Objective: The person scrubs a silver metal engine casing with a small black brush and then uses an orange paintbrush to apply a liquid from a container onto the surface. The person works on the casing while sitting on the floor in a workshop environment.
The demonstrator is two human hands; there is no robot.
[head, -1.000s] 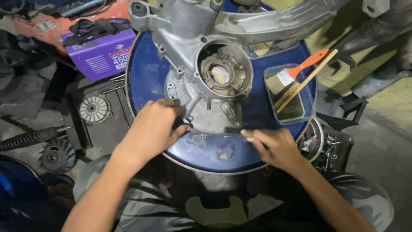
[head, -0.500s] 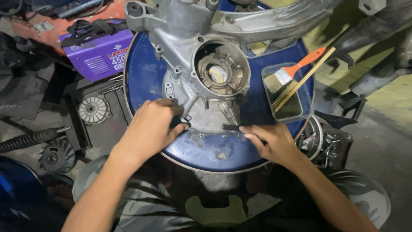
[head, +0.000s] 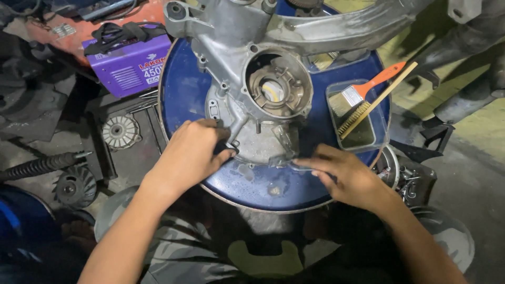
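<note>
1. I see my left hand (head: 192,152) resting on the near left edge of the grey aluminium engine casing (head: 252,68), fingers curled down over its rim; I cannot tell whether they grip anything small beneath.
2. My right hand (head: 347,176) lies just right of the casing's lower edge, fingers pinched narrow on a thin dark tool (head: 286,162) whose tip touches the casing.
3. The casing sits on the round blue drum lid (head: 184,89) serving as my worktop. Its round open bore with a brownish bearing seat faces up, and its long arm runs off toward the upper right.
4. On the right of the lid stands a clear rectangular tray (head: 368,138) holding dark liquid. A paintbrush with an orange handle (head: 363,90) and a pale wooden-backed wire brush (head: 376,100) lean in it, handles pointing up and right.
5. Left of the drum, on the floor, sits a purple box-shaped welding machine (head: 131,66) with a black strap on top and a white label with lettering on its side.
6. Below it lie a grey finned round part (head: 121,131), a black coil spring (head: 39,165) and a dark fan wheel (head: 73,186).
</note>
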